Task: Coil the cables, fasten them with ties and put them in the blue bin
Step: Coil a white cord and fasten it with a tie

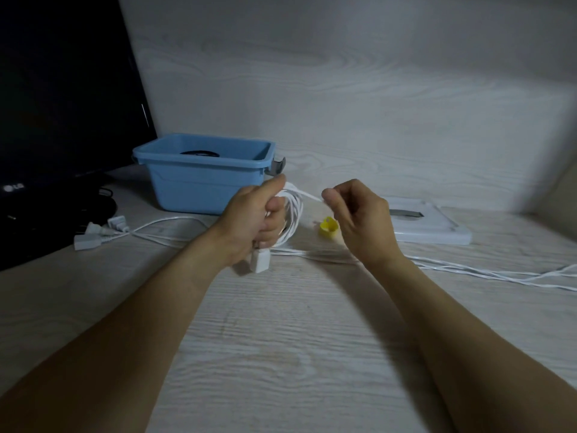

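The left hand (pixel 249 223) grips a bunch of white cable (pixel 292 214) loops just in front of the blue bin (pixel 203 173), and the right hand (pixel 359 214) pinches the loose end of that cable beside it. To do this well, I think each new loop should match the others — same size, pulled snug, not twisted. The yellow tie (pixel 328 226) waits on the table (pixel 281 339) — close enough to grab.

White cable (pixel 292 218) partly coiled in loops just in front of the blue bin (pixel 204 176), white plug (pixel 259 260) hanging below the coil, loose strands trailing right of the bin, yellow tie (pixel 328 227) beside the coil, black coiled cable (pixel 199 153) inside the bin
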Demonstrator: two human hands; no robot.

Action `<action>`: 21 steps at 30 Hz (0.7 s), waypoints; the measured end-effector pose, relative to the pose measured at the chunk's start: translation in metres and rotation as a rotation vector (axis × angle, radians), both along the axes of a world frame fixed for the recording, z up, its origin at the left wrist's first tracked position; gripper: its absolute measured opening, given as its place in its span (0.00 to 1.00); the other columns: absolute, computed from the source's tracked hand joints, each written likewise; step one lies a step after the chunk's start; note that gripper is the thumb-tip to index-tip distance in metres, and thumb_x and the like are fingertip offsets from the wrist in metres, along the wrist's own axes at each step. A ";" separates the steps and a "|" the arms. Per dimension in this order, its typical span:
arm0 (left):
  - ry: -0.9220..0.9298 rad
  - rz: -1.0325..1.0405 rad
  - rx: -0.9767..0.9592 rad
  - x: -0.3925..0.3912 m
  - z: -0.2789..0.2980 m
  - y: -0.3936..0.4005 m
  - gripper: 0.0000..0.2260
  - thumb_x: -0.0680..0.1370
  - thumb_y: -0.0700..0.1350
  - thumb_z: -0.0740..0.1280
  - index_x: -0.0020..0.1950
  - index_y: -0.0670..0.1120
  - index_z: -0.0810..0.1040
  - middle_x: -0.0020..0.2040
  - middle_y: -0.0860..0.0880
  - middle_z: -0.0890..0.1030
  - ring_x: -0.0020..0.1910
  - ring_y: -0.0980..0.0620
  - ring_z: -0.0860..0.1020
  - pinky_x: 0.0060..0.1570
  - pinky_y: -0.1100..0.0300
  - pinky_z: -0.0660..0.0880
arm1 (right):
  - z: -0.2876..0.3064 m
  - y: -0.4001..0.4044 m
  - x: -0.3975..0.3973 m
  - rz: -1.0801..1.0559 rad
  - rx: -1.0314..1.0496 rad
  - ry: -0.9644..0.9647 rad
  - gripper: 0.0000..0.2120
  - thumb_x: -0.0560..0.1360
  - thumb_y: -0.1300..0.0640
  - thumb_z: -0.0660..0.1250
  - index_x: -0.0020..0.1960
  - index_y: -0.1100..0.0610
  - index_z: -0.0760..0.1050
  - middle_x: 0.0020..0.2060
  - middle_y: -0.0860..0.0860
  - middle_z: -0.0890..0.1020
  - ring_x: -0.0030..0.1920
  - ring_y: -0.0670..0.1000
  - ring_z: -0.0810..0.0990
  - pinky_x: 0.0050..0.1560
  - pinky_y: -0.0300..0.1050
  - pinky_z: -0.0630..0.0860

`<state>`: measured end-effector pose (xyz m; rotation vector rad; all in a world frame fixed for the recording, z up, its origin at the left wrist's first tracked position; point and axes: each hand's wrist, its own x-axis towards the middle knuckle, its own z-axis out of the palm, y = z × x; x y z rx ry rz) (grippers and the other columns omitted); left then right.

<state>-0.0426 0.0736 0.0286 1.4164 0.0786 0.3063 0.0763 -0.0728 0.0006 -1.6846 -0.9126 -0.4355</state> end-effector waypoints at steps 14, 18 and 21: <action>-0.097 0.089 -0.576 -0.002 0.006 0.016 0.24 0.82 0.54 0.56 0.25 0.51 0.62 0.18 0.53 0.57 0.15 0.56 0.55 0.16 0.65 0.56 | -0.004 0.010 -0.012 0.160 -0.170 -0.059 0.17 0.77 0.67 0.64 0.59 0.52 0.64 0.44 0.47 0.77 0.38 0.46 0.75 0.36 0.33 0.71; -0.140 0.043 -0.663 -0.002 0.006 0.021 0.23 0.81 0.54 0.56 0.26 0.50 0.61 0.18 0.53 0.57 0.15 0.56 0.55 0.17 0.64 0.52 | -0.002 0.010 -0.012 0.044 -0.196 -0.039 0.07 0.78 0.65 0.65 0.51 0.54 0.71 0.40 0.49 0.79 0.36 0.48 0.77 0.34 0.37 0.73; -0.183 0.038 -0.732 -0.003 0.006 0.024 0.22 0.78 0.56 0.58 0.26 0.50 0.61 0.20 0.53 0.57 0.17 0.55 0.55 0.19 0.62 0.54 | -0.003 0.011 -0.012 -0.058 -0.205 -0.058 0.04 0.79 0.57 0.67 0.46 0.56 0.75 0.35 0.44 0.78 0.32 0.44 0.77 0.35 0.34 0.71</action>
